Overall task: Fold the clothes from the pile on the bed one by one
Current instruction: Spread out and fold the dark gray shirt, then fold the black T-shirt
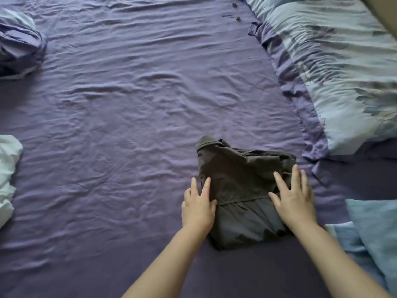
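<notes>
A dark brown-grey garment of thin fabric point(240, 190), folded into a compact, roughly square bundle, lay on the bed's wrinkled purple sheet point(129, 104), near the person and right of centre. A collar-like flap stuck out at its far left corner, and a seam ran across its middle; what kind of garment it was could not be made out from the folds.

The left hand point(198, 204) lay flat at the bundle's left edge, fingers straight and spread, the thumb touching the fabric while the other fingers rested partly on the sheet. The right hand point(293, 196) lay palm-down on the bundle's right side, fingers straight and slightly apart, gripping nothing. Both bare forearms ran off the near edge of the view.

To the far right lay a pale blue floral duvet with a purple ruffled border point(326, 67), cut off by the frame. At the near right, light blue fabric point(373, 233) was only partly in view. A crumpled purple and pale blue bundle point(19, 46) sat at the far left, and white fabric point(7, 173) showed at the left edge, both cropped. A few small dark objects point(235, 11) lay on the far part of the sheet, too small to identify.
</notes>
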A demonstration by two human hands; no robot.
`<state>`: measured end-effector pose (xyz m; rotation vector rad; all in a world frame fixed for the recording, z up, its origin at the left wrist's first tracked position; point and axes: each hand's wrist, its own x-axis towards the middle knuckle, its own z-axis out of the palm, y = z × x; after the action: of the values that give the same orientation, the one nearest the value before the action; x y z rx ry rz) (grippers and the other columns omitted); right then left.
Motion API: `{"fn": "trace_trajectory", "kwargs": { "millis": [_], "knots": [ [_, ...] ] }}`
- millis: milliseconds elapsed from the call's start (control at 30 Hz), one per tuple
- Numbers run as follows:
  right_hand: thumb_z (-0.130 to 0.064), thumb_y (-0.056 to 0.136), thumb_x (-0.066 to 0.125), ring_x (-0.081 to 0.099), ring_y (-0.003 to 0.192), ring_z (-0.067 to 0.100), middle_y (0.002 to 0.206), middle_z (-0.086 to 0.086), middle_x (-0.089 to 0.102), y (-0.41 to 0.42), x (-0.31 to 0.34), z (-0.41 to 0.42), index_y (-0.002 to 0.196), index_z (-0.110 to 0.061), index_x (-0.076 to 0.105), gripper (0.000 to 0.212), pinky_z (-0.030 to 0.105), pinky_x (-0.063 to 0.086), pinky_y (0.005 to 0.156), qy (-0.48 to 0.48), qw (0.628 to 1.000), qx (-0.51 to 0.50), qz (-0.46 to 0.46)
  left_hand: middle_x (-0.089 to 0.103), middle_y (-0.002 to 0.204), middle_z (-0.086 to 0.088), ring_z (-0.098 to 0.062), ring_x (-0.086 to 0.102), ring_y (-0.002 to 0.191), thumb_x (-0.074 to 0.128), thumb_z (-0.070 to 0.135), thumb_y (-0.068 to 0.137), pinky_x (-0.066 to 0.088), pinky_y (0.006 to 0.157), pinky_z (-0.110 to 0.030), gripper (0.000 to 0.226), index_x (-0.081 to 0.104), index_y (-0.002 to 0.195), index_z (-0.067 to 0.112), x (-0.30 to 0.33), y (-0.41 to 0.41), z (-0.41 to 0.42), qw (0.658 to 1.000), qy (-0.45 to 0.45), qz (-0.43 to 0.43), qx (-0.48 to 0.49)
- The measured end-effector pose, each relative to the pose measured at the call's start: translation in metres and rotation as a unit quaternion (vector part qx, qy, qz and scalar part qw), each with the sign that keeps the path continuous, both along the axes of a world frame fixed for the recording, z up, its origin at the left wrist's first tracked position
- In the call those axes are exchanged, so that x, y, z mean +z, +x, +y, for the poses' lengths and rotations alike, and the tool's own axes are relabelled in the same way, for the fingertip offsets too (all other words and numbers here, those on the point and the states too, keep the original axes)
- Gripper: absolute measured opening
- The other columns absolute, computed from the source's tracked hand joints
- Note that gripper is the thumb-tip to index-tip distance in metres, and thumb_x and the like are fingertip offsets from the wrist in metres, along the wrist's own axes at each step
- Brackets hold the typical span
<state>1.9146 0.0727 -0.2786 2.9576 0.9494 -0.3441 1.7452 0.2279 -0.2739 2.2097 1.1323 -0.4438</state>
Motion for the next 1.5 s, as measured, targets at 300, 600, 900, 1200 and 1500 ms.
{"fn": "trace_trajectory", "kwargs": {
  "millis": [300,600,900,1200,1500],
  "knots": [
    [-0.034,0.090,0.057,0.039,0.133,0.026,0.138,0.006,0.050,-0.077,0.029,0.032,0.131,-0.018,0.053,0.044,0.047,0.025,0.109,-0.025,0.993,0.104,0.054,0.056,0.132,0.002,-0.021,0.049,0.122,0.044,0.038,0.096,0.042,0.091,-0.032,0.045,0.040,0.139,0.027,0.041,-0.048,-0.019,0.999,-0.022,-0.029,0.005],
    [-0.022,0.049,0.089,0.065,0.065,0.027,0.069,0.001,0.065,-0.187,0.041,0.056,0.074,-0.017,0.068,0.033,0.037,0.053,0.061,0.026,0.973,0.213,0.087,0.057,0.132,0.001,-0.019,0.051,0.122,0.043,0.047,0.095,0.041,0.096,-0.031,0.043,0.050,0.133,0.027,0.054,-0.159,-0.017,0.999,0.000,0.031,0.041],
    [-0.030,0.082,0.067,0.063,0.100,0.026,0.109,0.002,0.068,-0.308,0.041,0.085,0.111,-0.019,0.066,0.031,0.035,0.048,0.083,-0.007,0.944,0.287,0.164,0.059,0.129,0.004,-0.016,0.052,0.121,0.044,0.049,0.094,0.042,0.095,-0.028,0.043,0.053,0.130,0.028,0.054,-0.301,0.008,0.990,0.001,0.053,0.134],
    [-0.037,0.097,0.040,0.045,0.126,0.018,0.136,-0.005,0.050,-0.440,0.052,0.133,0.132,-0.026,0.046,0.037,0.028,0.035,0.097,-0.059,0.927,0.338,0.151,0.060,0.127,0.006,-0.014,0.053,0.119,0.045,0.049,0.094,0.041,0.092,-0.026,0.040,0.056,0.127,0.030,0.068,-0.454,0.041,0.977,0.009,0.035,0.210],
    [-0.033,0.098,0.042,0.043,0.125,0.021,0.138,-0.001,0.044,-0.591,0.055,0.214,0.136,-0.021,0.044,0.040,0.031,0.038,0.098,0.020,0.902,0.362,0.235,0.047,0.137,0.005,-0.014,0.041,0.125,0.049,0.038,0.095,0.040,0.098,-0.028,0.042,0.049,0.135,0.026,0.080,-0.613,0.106,0.939,0.144,-0.030,0.312]
  ]
}}
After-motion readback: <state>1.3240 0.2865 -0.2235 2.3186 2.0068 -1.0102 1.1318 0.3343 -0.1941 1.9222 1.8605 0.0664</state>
